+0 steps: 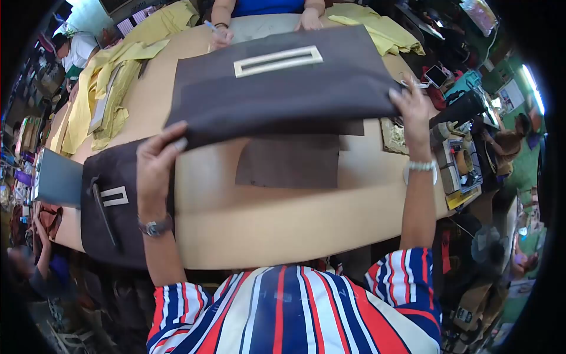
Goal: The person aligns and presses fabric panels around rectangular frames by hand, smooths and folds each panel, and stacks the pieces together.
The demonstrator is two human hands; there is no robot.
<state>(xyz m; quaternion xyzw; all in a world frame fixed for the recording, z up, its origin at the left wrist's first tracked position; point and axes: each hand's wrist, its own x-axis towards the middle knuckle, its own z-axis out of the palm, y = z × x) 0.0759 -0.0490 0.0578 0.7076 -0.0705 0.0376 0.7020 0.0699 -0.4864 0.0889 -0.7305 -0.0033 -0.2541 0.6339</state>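
Observation:
A large dark brown sheet of leather or cloth [283, 97] is held up between my hands, its near edge lifted and a little blurred. My left hand [159, 156] pinches its near left corner, and my right hand [413, 103] pinches its near right corner. On the sheet lies a cream rectangular frame [277, 61] with a long slot. Below the lifted edge, a smaller dark brown piece [289, 165] lies flat on the tan tabletop [283, 224]. Left of my left hand, another dark piece [127, 227] carries a small cream frame [115, 196] and a dark strip-like tool [105, 215].
Across the table, a person's hand [221, 36] holds a pen. Yellow cloth [88, 112] is piled at the left and more yellow cloth [383, 29] at the back right. A grey box [58, 177] stands at the left edge; a tool tray [463, 165] sits at the right.

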